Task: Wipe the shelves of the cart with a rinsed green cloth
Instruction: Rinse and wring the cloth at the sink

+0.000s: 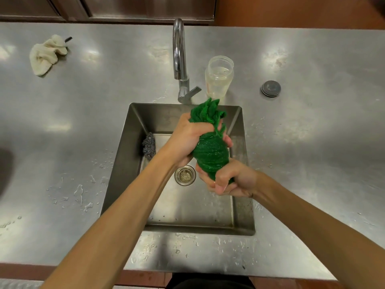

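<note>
Wet, twisted green knitted cloth [210, 151], gripped by left hand [187, 140] and right hand [229, 180], above square steel sink [187, 207], steel counter [312, 142] all round.

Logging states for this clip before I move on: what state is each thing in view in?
green cloth, twisted into a bundle over the sink, gripped by both hands.
left hand, grips the cloth's upper part.
right hand, grips its lower end.
faucet, no stream visible.
jar, upright, lidless.
counter, spattered with drops.
beige cloth, crumpled on the counter.

Left grip [187, 138] farther out, right grip [231, 180] nearer, both clenched round green cloth [210, 151]
</note>
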Available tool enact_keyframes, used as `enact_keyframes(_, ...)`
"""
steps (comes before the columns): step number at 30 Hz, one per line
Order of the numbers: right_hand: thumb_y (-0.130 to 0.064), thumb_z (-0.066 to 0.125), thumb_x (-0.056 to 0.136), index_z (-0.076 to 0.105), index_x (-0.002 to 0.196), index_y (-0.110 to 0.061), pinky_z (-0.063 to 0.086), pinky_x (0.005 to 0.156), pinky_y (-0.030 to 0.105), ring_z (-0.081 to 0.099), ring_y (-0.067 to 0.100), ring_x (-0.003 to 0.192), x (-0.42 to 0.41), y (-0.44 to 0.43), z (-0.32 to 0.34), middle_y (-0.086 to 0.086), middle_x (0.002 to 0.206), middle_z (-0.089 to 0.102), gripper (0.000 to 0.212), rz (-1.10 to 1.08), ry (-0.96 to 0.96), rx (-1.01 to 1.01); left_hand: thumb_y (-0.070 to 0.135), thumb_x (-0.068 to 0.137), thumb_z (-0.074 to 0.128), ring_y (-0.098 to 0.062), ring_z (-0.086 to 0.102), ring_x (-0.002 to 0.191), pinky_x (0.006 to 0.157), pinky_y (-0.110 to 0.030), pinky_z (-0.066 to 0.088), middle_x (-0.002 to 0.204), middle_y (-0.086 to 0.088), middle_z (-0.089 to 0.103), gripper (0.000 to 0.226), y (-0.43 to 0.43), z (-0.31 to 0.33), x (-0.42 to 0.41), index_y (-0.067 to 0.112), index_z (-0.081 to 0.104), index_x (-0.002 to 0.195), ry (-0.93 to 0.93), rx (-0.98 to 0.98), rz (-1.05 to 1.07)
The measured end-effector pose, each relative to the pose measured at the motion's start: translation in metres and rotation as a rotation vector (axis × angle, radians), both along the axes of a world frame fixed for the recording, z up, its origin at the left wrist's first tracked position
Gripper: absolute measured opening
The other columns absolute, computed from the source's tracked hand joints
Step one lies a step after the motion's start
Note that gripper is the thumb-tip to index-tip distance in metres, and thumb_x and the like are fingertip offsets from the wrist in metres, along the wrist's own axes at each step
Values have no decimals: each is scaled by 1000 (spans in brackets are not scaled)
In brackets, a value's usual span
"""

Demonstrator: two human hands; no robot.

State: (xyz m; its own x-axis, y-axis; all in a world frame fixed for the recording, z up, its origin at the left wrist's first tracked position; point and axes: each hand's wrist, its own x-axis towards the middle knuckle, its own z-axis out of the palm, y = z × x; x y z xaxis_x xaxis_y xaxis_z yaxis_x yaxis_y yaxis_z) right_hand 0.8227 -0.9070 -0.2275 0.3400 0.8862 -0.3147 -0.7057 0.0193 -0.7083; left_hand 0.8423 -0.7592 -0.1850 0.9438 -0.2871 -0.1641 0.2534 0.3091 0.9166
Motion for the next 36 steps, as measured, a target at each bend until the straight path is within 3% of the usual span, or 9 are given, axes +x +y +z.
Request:
enact_keyframes(5,0,76,76,57,71,-10,32,51,27,48,13,51,-7,-2,-3,2,60,56,22,-162,-404,-377,-3,77,60,-39,74,85,84,-52,61,80,-19,72,10,4,-21,3,-1,65,86,76,134,80)
enact_keyframes(7,-11,81,77,66,103,-17,53,77,24,69,12,84,-8,-10,-9,-2,90,73,31,-246,-378,-460,6,88,68,-35,75,96,91,-52,59,95,-20,76,12,7,-27,2,2,69,99,50,273,136)
enact_keyframes(9,-25,85,71,58,126,-24,49,103,36,67,14,112,-5,-21,-16,-3,118,72,61,-320,-290,-477,23,100,63,-28,75,97,90,-45,59,104,-20,76,25,7,-27,-1,2,69,110,66,322,179)
enact_keyframes(11,-37,81,73,61,126,-28,43,110,40,65,11,116,-6,-30,-15,-9,121,71,57,-385,-324,-516,38,107,47,-26,75,99,93,-40,57,106,-16,77,42,6,-27,-5,4,71,111,168,246,217)
enact_keyframes(16,-28,68,94,61,123,-23,56,88,31,72,12,93,-5,-36,0,-2,111,73,31,-707,-544,-579,40,109,41,-20,73,90,93,-47,56,95,-13,78,49,-14,-32,-25,8,77,99,91,540,208)
enact_keyframes(21,-12,68,93,60,127,-30,56,68,20,72,8,83,-11,-42,12,3,104,72,39,-794,-756,-584,43,110,35,-23,72,111,96,-38,58,116,-6,76,42,-35,-31,-44,26,68,130,100,249,126)
enact_keyframes(28,-9,68,92,68,116,-14,58,74,22,74,15,85,-18,-98,26,5,100,77,24,-635,-448,-584,55,103,37,-19,60,130,113,-48,45,137,2,66,44,-72,-25,-53,39,70,128,40,209,51)
enact_keyframes(33,6,62,92,68,113,2,55,65,15,72,8,71,-27,-171,37,8,89,74,22,-846,-414,-606,44,110,32,-1,52,133,106,-17,44,150,13,53,44,-107,-8,-47,34,71,126,-86,307,84)
enact_keyframes(36,-10,73,80,74,100,-3,56,69,17,73,12,77,-38,-225,47,4,84,77,21,-1019,-422,-578,44,110,33,6,58,122,91,-4,42,139,14,62,43,-120,6,-40,39,76,112,-86,351,122)
